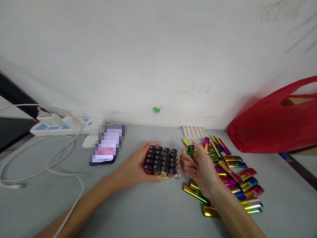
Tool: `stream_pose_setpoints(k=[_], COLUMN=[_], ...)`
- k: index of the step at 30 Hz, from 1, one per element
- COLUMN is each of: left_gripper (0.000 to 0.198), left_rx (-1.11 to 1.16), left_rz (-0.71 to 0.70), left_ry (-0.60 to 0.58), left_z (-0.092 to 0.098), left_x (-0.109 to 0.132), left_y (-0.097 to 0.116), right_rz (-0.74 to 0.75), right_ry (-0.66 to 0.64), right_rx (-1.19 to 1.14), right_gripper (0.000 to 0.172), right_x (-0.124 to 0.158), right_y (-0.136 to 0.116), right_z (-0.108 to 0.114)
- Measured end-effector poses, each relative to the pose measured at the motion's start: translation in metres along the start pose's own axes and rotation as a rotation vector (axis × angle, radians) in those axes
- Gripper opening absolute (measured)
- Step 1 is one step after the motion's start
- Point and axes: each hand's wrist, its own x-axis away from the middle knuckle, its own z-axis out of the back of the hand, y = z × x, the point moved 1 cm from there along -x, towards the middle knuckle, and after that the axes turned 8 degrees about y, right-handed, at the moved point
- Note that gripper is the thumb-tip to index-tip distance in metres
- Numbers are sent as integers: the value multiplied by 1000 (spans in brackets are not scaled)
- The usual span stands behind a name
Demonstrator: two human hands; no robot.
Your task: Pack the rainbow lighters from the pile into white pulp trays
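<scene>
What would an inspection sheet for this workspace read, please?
Surface: grey table.
Job's things: lighter block, black tops up; green lighter; shiny pile of lighters at right.
Clutter: phone, white tray, red bag.
Hands: left hand grips the lighter block's side; right hand holds the green lighter beside it.
Cables: white cable loops at left by a power strip.
Surroundings: white wall, scuffed.
</scene>
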Motion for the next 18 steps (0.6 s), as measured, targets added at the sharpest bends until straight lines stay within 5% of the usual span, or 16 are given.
stream_pose_setpoints(k=[7, 18], left_gripper=[126, 123], left_rx=[81, 109], left_rz=[74, 71], left_ry=[-16, -2], left_z=[-3, -3], left_x=[3, 3], left_y=[-6, -9], right_rz=[-14, -32], right_ry=[-4, 21], right_rx=[-4, 19], right_gripper=[66, 53], right_x=[-1, 2], right_y=[-1, 1], right_z=[-1, -1])
